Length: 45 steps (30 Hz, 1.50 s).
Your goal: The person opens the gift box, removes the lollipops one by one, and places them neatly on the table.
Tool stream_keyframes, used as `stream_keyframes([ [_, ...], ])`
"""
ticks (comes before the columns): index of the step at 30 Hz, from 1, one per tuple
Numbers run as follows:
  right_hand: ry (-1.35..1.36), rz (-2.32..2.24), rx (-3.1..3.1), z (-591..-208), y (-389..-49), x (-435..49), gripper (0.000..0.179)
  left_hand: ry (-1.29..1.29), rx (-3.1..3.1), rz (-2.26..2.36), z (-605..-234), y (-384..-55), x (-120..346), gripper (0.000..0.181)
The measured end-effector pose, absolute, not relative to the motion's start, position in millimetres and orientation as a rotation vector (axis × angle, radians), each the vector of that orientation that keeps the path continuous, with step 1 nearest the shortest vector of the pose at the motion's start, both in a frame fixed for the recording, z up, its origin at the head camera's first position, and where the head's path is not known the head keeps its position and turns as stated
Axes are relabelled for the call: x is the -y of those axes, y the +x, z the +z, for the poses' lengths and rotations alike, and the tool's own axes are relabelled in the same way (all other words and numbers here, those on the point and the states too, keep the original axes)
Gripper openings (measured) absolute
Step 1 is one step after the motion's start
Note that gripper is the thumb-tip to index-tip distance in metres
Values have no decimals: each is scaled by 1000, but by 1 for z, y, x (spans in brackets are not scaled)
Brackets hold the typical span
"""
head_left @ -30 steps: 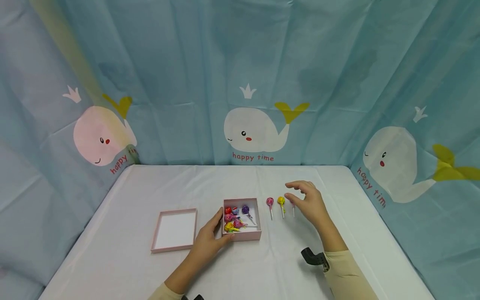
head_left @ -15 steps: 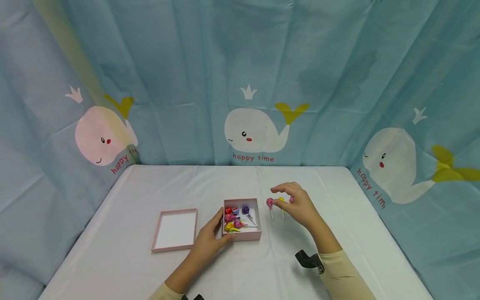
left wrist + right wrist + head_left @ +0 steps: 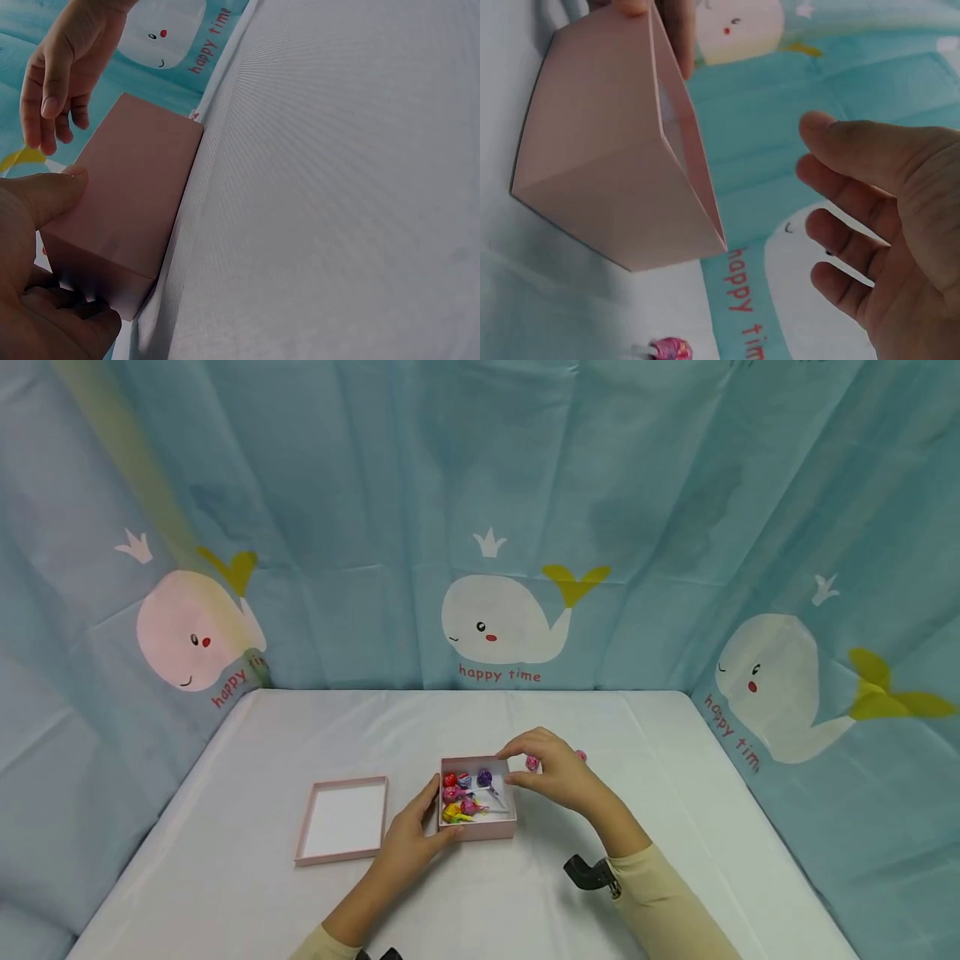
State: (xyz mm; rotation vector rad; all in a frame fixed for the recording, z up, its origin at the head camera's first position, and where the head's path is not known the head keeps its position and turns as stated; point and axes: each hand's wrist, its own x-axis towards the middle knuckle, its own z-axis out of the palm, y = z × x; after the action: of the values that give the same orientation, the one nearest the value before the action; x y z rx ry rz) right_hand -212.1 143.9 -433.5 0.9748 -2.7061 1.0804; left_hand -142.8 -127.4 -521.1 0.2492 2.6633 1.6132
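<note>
A small pink box (image 3: 480,832) stands uncovered on the white table, with several wrapped lollipops (image 3: 468,807) inside, among them a purple lollipop (image 3: 484,777). My left hand (image 3: 408,839) grips its left side; in the left wrist view the thumb (image 3: 60,196) presses on the front wall and the fingers bend round the side. My right hand (image 3: 558,772) hovers over the box's right edge. The right wrist view shows this hand (image 3: 907,225) holding nothing, thumb and fingers apart. Beyond it, a pink lollipop (image 3: 532,762) lies partly hidden.
Left of the box lies the shallow pink lid (image 3: 345,818), its inside facing up. Another pink lollipop (image 3: 581,755) shows behind my right hand. A blue whale-print curtain (image 3: 375,527) hangs around the back and sides of the table (image 3: 247,893).
My right hand has moved left from the row of lollipops to the box's right edge, now hiding the yellow lollipop. The left hand still holds the box in place.
</note>
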Motion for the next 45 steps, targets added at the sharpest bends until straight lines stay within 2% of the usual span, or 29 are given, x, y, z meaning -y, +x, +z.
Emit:
stream_keyframes([
  [8, 1156, 1024, 2798, -437, -217, -118, 29, 285, -2674, 1614, -520, -142, 130, 95],
  [18, 1183, 1141, 2850, -463, -222, -89, 28, 332, -2671, 1643, -523, -143, 129, 94],
  [34, 1216, 813, 2847, -477, -220, -70, 22, 333, -2674, 1650, -524, -142, 132, 95],
  [45, 1186, 490, 2884, -483, -218, -64, 27, 329, -2662, 1631, -521, -141, 131, 97],
])
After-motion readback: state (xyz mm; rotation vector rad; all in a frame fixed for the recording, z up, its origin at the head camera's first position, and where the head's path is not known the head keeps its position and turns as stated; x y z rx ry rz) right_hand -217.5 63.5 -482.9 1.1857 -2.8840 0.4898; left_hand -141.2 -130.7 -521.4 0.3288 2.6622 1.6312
